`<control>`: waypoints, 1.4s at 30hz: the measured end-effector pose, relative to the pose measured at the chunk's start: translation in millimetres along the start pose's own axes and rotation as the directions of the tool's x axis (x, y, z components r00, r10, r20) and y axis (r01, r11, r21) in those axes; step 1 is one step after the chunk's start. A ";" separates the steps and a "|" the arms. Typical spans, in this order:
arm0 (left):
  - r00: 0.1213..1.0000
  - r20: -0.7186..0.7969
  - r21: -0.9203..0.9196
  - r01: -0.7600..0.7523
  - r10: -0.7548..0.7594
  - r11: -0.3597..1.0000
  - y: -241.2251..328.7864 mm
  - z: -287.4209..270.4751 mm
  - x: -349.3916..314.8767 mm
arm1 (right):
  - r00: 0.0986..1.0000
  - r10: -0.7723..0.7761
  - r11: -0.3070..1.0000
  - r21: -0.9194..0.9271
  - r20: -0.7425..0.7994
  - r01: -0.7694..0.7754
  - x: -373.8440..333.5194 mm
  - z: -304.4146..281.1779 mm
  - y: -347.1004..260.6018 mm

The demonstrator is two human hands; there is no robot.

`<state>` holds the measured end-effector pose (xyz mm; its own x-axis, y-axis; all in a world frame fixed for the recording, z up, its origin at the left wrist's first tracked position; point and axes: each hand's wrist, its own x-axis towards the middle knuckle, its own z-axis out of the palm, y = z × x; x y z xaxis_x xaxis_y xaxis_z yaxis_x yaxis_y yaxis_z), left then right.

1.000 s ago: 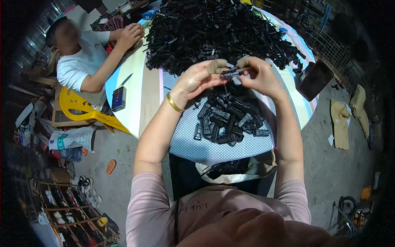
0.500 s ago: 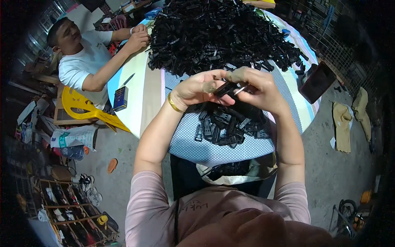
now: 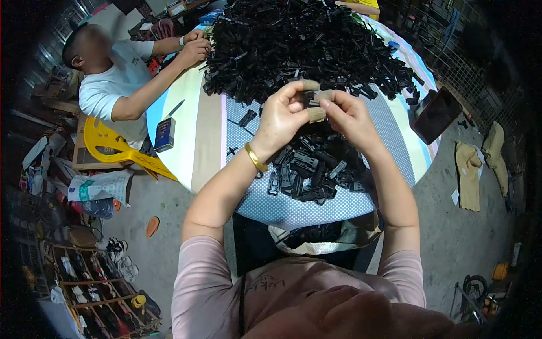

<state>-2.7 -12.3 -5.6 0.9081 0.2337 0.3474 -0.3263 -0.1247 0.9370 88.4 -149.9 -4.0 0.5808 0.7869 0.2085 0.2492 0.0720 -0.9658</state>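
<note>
My left hand (image 3: 285,116) and my right hand (image 3: 349,116) meet over the near part of the table. Tan covers wrap the thumb and forefinger of the left hand and a fingertip of the right. Between the fingertips sits a small black plastic part (image 3: 311,100), mostly hidden; both hands are closed about it. Below them lies a small heap of black plastic parts (image 3: 307,169) on the dotted cloth. Another black part (image 3: 247,118) rests left of my left hand. Beyond my hands rises a large pile of similar black parts (image 3: 299,48).
A phone-like dark slab (image 3: 436,114) stands at the right table edge. On the left lie a dark blue box (image 3: 165,135) and a pen-like tool (image 3: 176,107). A co-worker in a white shirt (image 3: 121,73) works at the pile. An open sack (image 3: 322,247) hangs below the near edge.
My left hand has turned upward and shifted right, its fingers more upright. The thin pale piece seen by my right fingers no longer shows. The co-worker's hands have moved slightly.
</note>
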 end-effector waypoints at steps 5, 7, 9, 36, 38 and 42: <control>0.997 -0.065 0.057 -0.035 0.038 0.998 -3.2 5.1 -2.4 | 0.999 -0.039 0.999 -0.007 0.001 0.039 0.4 -0.7 0.3; 0.993 -0.113 -0.224 -0.061 0.036 0.973 1.4 11.0 -1.7 | 0.999 -0.035 0.999 -0.028 -0.007 0.035 0.6 -1.5 0.0; 0.994 -0.089 -0.150 -0.083 0.070 0.985 -4.9 3.6 -0.6 | 0.995 -0.078 0.997 -0.003 0.061 0.078 1.0 -1.0 -0.3; 0.947 0.321 -0.272 0.060 0.031 0.961 17.7 -18.9 1.7 | 0.982 -0.191 0.978 0.086 -0.017 0.191 1.2 -33.0 -5.8; 0.880 0.467 -0.299 0.253 -0.091 0.920 10.5 -19.6 2.8 | 0.986 -0.128 0.983 0.143 0.108 0.112 -0.6 -32.1 -7.1; 0.840 0.516 -0.523 0.466 -0.170 0.714 0.5 -6.6 0.5 | 0.959 -0.113 0.963 0.267 0.259 0.041 3.7 -32.1 -0.3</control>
<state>-4.1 -5.9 -4.7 0.9534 -0.2797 0.1132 0.0528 0.5241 0.8500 115.3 -166.7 2.0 0.3282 0.9054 0.2693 0.0569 0.2656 -0.9624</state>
